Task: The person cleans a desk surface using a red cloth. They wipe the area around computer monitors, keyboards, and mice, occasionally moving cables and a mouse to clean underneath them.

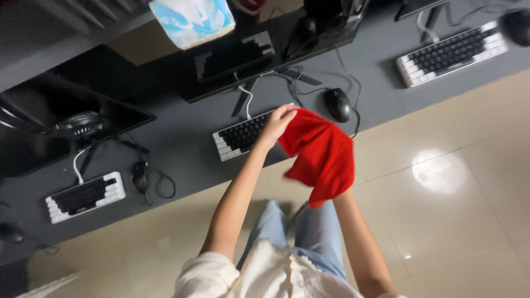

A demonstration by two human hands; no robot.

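While gripping one corner of a red cloth, left hand with fingers pinched tight on the fabric, above the middle keyboard. Right hand hidden under the hanging cloth, grip impossible to tell. Cloth held in the air over the front edge of the dark grey desk. Just beyond: a black mouse with looping cable and a dark monitor. Farther left: another keyboard, a second mouse and a headset. Far right: a third keyboard.
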